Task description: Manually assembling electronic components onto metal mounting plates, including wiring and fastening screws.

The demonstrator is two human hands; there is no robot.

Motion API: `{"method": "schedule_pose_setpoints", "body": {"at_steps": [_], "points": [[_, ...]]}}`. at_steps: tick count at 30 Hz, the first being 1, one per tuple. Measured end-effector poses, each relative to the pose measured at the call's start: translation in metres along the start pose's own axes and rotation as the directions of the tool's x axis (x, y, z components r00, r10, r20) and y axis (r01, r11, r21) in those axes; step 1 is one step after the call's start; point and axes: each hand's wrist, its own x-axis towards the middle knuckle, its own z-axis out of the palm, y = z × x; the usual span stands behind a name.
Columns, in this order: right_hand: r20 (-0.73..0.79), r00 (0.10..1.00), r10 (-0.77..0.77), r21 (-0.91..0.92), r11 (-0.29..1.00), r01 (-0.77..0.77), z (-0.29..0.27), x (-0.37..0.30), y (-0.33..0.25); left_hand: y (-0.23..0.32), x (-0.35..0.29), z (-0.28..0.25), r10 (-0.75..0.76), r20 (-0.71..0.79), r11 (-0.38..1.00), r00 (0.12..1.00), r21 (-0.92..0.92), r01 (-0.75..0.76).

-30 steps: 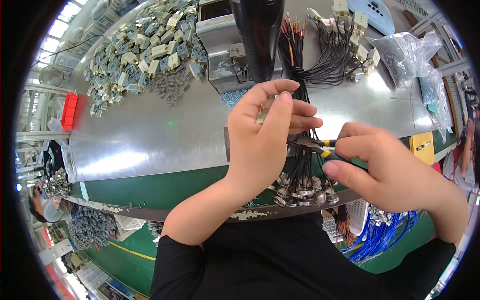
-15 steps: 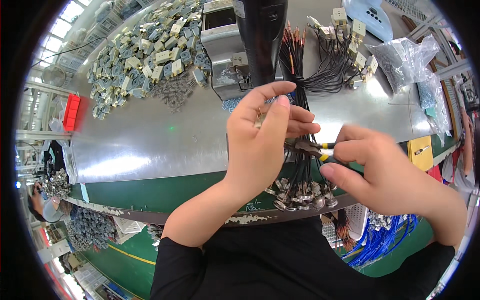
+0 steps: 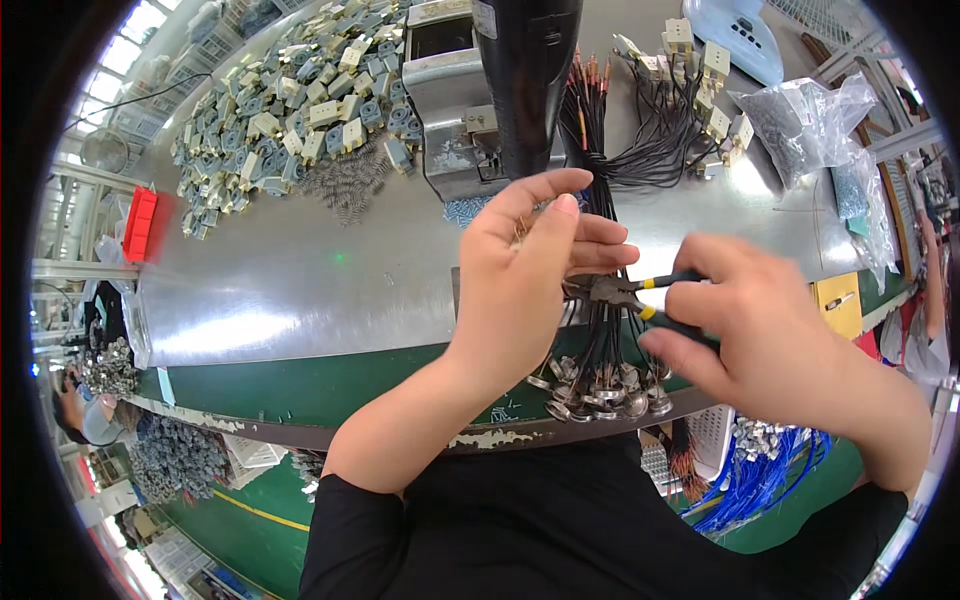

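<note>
My right hand (image 3: 745, 315) is closed around pliers (image 3: 612, 292) with black and yellow handles. Their handles are spread apart, and the jaws reach in beside the palm of my left hand (image 3: 520, 245). That hand is raised in front of the machine, thumb and index finger curled toward each other around something small. Thin brass-coloured bits show between them, but the rest is hidden. Behind and below the pliers hangs a bundle of black cables (image 3: 606, 345). Round silvery metal parts (image 3: 605, 390) at the cables' lower ends lie by the bench's front edge.
A grey machine (image 3: 455, 140) with a black column (image 3: 528, 80) stands just beyond my hands. Grey and cream connector housings (image 3: 300, 115) are heaped at the far left, beside small springs (image 3: 350, 185). Plastic bags (image 3: 800, 120) and a yellow pad (image 3: 840, 305) lie right.
The pliers' handles have spread wider, and my right hand has shifted slightly. My left hand stays nearly in place with its fingers curled.
</note>
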Motion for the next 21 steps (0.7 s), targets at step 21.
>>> {"method": "schedule_pose_setpoints", "body": {"at_steps": [21], "points": [[0.579, 0.789, 0.206, 0.505, 0.669, -0.545, -0.010, 0.006, -0.003, 0.004, -0.008, -0.001, 0.154, 0.102, 0.949, 0.983, 0.261, -0.176]]}}
